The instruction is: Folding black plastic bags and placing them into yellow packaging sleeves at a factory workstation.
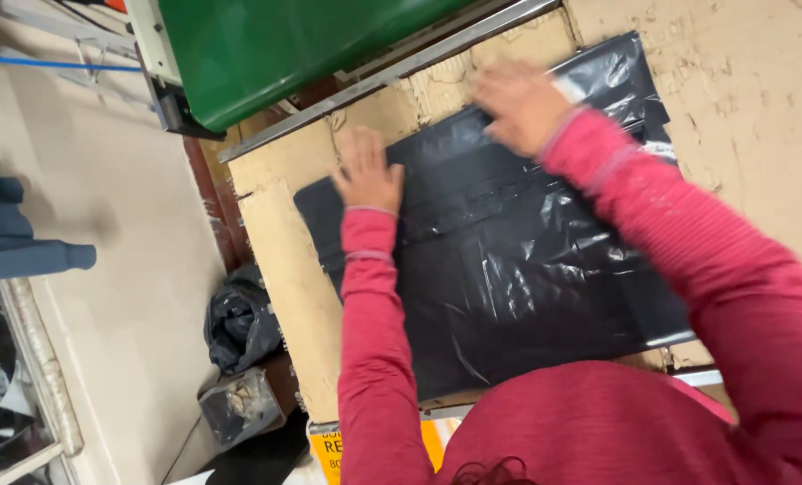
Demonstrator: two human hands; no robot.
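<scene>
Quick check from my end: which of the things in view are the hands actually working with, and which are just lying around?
In hand:
black plastic bag, flat on the worn worktable
left hand, palm pressed on it
right hand, blurred, on its far edge

Lying about:
green machine
crumpled black bag on the floor
yellow sign

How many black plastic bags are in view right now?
2. A flat black plastic bag lies on the worn tabletop under both hands; a crumpled black plastic bag sits on the floor. More may be hidden.
</scene>
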